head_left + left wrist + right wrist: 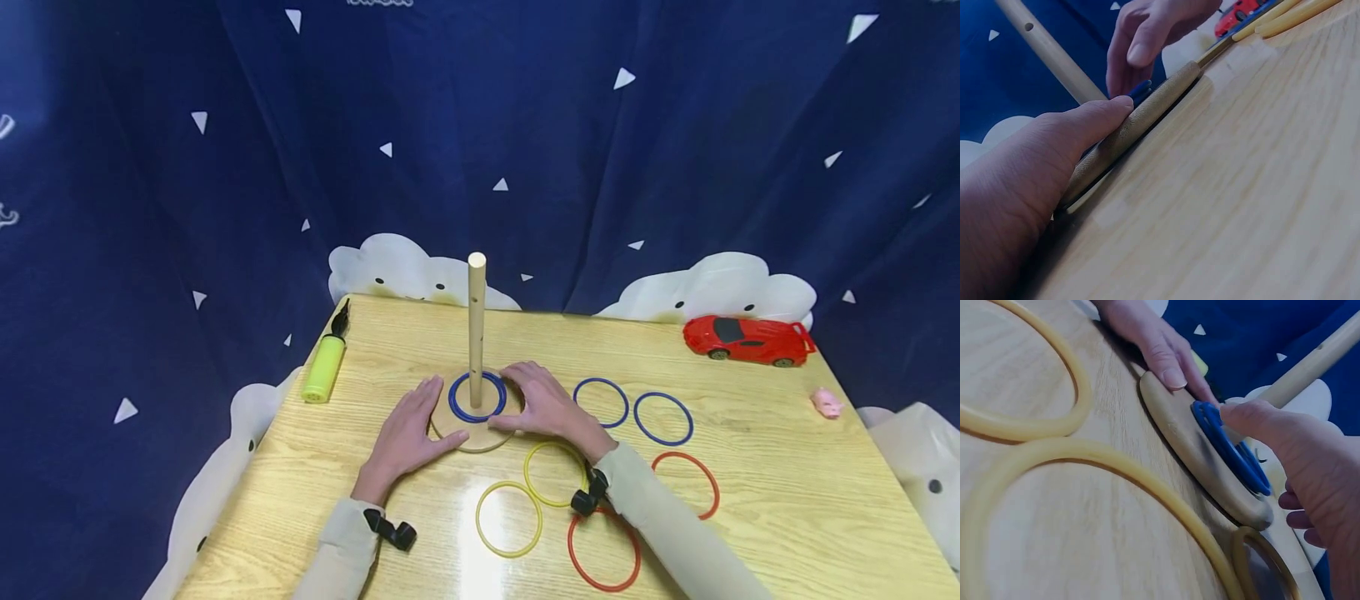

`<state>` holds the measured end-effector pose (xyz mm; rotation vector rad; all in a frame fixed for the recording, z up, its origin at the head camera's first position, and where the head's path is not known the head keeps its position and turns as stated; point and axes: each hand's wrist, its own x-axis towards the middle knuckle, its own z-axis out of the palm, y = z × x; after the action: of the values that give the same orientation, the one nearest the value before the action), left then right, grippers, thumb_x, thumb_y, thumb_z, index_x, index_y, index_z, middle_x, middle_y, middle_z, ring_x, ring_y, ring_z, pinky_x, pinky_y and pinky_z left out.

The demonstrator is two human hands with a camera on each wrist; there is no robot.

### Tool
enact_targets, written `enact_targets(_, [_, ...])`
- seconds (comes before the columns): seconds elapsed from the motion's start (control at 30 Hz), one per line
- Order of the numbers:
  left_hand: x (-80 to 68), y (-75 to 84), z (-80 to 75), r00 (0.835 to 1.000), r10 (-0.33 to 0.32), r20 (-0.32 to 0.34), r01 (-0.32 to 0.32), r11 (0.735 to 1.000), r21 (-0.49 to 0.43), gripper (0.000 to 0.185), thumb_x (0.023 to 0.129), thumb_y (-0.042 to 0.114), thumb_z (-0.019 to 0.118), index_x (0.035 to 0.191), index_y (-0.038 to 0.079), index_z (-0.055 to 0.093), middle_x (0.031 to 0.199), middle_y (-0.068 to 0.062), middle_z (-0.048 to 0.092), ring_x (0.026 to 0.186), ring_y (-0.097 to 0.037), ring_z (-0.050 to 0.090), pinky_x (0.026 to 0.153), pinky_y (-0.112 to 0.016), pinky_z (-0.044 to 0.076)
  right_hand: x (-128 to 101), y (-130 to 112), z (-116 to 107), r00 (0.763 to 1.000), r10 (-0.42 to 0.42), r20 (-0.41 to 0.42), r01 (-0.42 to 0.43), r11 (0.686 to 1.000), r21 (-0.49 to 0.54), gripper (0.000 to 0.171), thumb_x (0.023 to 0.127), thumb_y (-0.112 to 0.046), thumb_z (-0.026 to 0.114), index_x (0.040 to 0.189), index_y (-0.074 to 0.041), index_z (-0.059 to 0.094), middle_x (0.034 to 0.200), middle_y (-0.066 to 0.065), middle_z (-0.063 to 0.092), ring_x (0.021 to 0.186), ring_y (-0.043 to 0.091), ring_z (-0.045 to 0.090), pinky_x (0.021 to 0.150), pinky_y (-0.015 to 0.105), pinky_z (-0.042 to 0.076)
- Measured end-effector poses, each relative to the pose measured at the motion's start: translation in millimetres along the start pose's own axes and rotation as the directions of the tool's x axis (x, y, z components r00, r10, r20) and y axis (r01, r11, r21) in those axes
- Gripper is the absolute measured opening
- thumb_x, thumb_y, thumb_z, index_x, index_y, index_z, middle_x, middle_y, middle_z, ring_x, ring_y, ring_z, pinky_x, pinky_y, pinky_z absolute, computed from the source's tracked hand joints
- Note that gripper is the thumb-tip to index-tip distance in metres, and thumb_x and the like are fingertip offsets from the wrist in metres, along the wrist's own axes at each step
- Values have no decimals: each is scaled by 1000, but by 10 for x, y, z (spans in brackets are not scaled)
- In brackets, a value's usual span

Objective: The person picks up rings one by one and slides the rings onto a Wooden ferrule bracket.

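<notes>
1. Wooden base [472,433] with an upright peg [476,329] sits mid-table, blue rings [477,397] around the peg.
2. Left hand [408,433] rests flat, fingers straight, against the base's left edge.
3. Right hand [543,404], fingers relaxed, touches its right side.

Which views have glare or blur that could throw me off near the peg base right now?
Head view: sharp, but a bright streak of glare on the table runs between the yellow rings, and the frame's edges bow. Left wrist view: dim, the left hand fills the near corner, soft; the wooden base edge is clearer. Right wrist view: dim, the near yellow ring blurred.
</notes>
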<state>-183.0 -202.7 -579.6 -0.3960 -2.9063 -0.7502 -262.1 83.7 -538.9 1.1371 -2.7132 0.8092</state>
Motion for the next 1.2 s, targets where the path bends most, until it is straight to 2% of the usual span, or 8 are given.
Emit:
enact_targets(0.37, [-2, 4, -7, 1000, -1, 5, 1, 1000, -10, 112, 86, 83, 59, 167, 13, 26, 171, -5, 28, 159, -24, 24, 130, -46, 20, -623, 39, -257, 990, 93, -106, -94, 996, 0, 83, 79, -57, 85, 139, -4, 64, 138, 11, 66, 132, 34, 58, 111, 55, 47])
enact_targets(0.63, [-2, 8, -9, 1000, -5, 13, 6, 1000, -14, 113, 85, 84, 59, 167, 14, 25, 172, -4, 27, 159, -23, 22, 130, -46, 20, -991, 84, -360, 975, 104, -199, -105, 994, 1, 84, 78, -51, 89, 143, -5, 61, 138, 12, 65, 130, 34, 58, 108, 58, 46])
enact_targets(0.77, [5, 15, -11, 1000, -6, 13, 6, 1000, -15, 113, 85, 84, 59, 167, 14, 25, 172, -4, 27, 159, -23, 22, 130, -46, 20, -1173, 145, -387, 960, 120, -252, -122, 993, 8, 83, 76, -46, 91, 141, -3, 62, 138, 15, 64, 131, 35, 57, 109, 58, 44])
enact_targets(0.9, [8, 15, -1, 1000, -5, 16, 5, 1000, -8, 114, 85, 85, 58, 167, 14, 25, 172, -3, 27, 159, -23, 23, 130, -46, 20, -1413, 213, -427, 937, 176, -302, -178, 984, 21, 82, 73, -39, 94, 140, -4, 62, 139, 17, 63, 131, 37, 56, 108, 60, 41])
enact_targets(0.97, [8, 12, 2, 1000, -8, 19, 8, 1000, -5, 114, 85, 86, 57, 167, 14, 24, 172, -3, 27, 159, -23, 23, 130, -46, 20, -1552, 242, -450, 922, 210, -326, -212, 977, 29, 81, 73, -35, 95, 141, -5, 62, 140, 17, 63, 132, 38, 54, 111, 55, 39])
enact_targets(1.07, [9, 8, 2, 1000, -6, 11, 6, 1000, -9, 114, 85, 86, 57, 167, 13, 26, 171, -4, 28, 159, -24, 24, 130, -46, 21, -1763, 276, -502, 900, 244, -363, -244, 969, 46, 80, 72, -30, 96, 140, -3, 62, 140, 18, 63, 132, 40, 53, 117, 33, 32])
enact_targets(1.13, [9, 5, -2, 1000, -2, 3, 2, 1000, -12, 113, 85, 85, 58, 167, 12, 27, 171, -5, 30, 159, -25, 25, 130, -47, 21, -1898, 290, -535, 884, 257, -390, -257, 965, 54, 79, 71, -26, 96, 139, -1, 63, 138, 19, 63, 130, 41, 53, 114, 17, 25])
enact_targets(1.2, [7, 3, -6, 1000, 2, -7, -2, 1000, -15, 113, 85, 84, 58, 166, 11, 28, 170, -6, 31, 158, -26, 26, 130, -47, 21, -2026, 300, -571, 874, 273, -403, -277, 960, 49, 79, 70, -26, 97, 137, 0, 63, 137, 18, 64, 129, 42, 53, 111, 10, 20])
